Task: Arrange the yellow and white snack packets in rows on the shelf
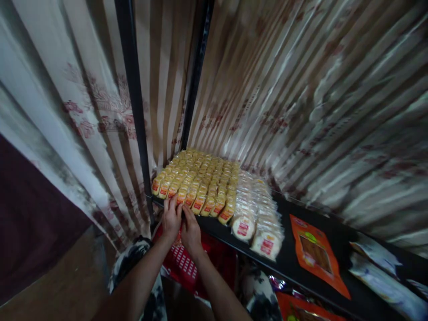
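Observation:
Rows of small yellow wrapped cakes with red-and-orange labels stand packed on a black shelf. At the front edge of these rows, my left hand has its fingers bent and close together against a front yellow packet. Beside it, nearly touching, my right hand also reaches that packet with bent fingers. The fingers partly cover the packet's front. Right of the yellow rows lie two rows of round white wrapped cakes with red labels.
Below the hands is a red plastic basket with slotted sides. An orange snack bag and silvery-white packets lie farther right on the shelf. Dark posts and pleated patterned curtains stand around the shelf.

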A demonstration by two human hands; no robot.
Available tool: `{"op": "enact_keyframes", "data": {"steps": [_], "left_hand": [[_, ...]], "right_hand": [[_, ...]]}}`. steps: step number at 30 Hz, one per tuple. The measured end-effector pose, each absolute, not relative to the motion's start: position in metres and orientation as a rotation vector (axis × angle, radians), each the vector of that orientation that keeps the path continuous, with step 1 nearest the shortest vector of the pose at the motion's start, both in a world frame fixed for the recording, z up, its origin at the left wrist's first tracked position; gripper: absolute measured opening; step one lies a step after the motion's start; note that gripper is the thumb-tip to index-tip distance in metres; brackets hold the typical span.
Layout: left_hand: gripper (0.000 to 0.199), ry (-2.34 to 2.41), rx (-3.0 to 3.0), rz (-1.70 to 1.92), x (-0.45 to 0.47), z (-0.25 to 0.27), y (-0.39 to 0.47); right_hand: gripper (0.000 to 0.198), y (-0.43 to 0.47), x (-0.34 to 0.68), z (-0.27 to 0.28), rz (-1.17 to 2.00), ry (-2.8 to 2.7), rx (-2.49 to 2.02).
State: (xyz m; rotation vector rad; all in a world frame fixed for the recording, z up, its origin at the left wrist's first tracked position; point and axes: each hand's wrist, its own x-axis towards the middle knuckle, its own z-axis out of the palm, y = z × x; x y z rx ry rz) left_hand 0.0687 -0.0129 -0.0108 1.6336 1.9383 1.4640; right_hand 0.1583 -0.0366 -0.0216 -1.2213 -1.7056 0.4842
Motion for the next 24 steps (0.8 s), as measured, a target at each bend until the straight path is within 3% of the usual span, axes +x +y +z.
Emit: {"op": "enact_keyframes", "data": {"steps": [17,24], "left_hand": [[0.039,1.924,1.653,1.573,0.071,-0.013,-0.009],[0.026,2.0,1.696,1.512,0.073,-0.012,-0.01]], "right_hand": [[0.066,-0.032,0.175,-0.009,0.419,-1.792,-1.405],[0.064,-0.03,0.177,-0.014,0.402,-1.786,-1.387]]}}
